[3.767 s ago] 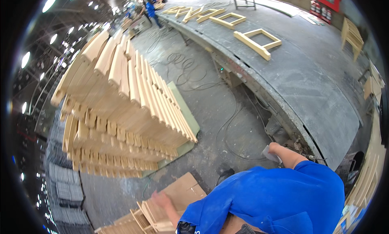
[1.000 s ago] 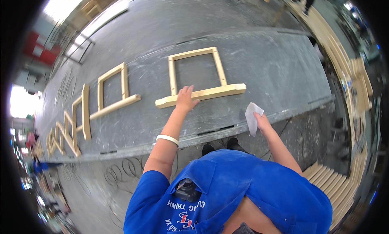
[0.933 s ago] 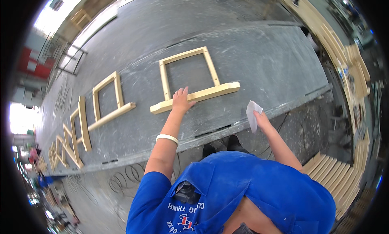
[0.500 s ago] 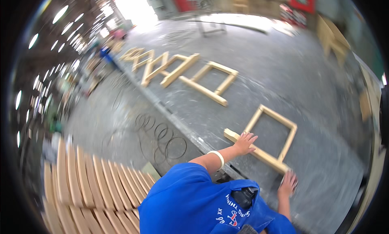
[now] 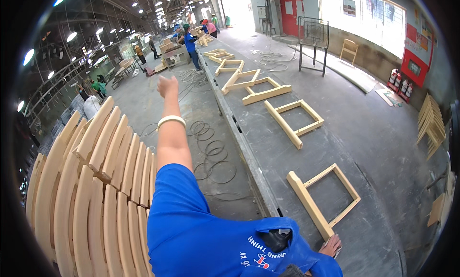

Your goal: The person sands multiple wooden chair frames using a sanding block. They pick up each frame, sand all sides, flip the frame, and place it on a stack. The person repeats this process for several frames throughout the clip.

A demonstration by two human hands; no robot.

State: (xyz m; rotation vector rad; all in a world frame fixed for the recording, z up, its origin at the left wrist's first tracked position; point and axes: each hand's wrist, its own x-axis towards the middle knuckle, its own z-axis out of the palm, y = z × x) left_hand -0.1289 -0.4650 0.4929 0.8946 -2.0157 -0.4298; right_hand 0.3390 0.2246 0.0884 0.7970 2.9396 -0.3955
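Observation:
A pale wooden frame (image 5: pixel 310 207), with one long thick rail and a smaller rectangle of thin bars, lies on the grey table (image 5: pixel 354 219). At the near end of its long rail rests my right hand (image 5: pixel 330 247), with its fingers bent over at table level. A thin pale edge shows beside those fingers; what it belongs to is too small to name. My left arm reaches out forward and left, a cream band at its wrist. My left hand (image 5: pixel 167 87) is in the air over the floor, away from the frame. Its fingers are blurred and foreshortened.
Stacked curved wooden slats (image 5: pixel 91 195) fill the lower left. Further wooden frames, one of them a nearer frame (image 5: pixel 292 126), line the table toward the back. Coiled cable (image 5: pixel 211 157) lies on the floor beside the table edge. A co-worker in blue (image 5: pixel 190 44) stands far off.
My left hand has left the frame's long rail and swung forward and left, over the floor. My right hand is still by the rail's near end. The view has turned toward the left.

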